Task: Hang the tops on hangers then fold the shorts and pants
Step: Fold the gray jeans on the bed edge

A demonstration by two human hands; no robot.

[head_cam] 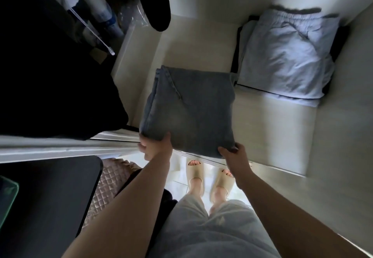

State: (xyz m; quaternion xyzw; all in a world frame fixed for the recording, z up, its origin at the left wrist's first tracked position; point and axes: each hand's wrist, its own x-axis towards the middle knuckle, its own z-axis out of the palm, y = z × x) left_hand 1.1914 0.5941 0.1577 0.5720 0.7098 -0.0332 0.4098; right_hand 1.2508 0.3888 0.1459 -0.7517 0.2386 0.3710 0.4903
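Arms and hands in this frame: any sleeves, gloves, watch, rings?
Left forearm and right forearm are bare to the frame edge, no sleeves in view. Left hand and right hand are ungloved; no watch, bracelet or ring shows, though blur could hide something small.

Grey-blue folded jeans (190, 108), pale blue shorts (286, 56) right of them, cream shelf (272, 128), beige slippers (210, 177), brown quilted cover (109, 183)

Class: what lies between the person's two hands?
In the head view, the near edge of the folded grey pants spans the gap between left hand and right hand, each gripping a corner.
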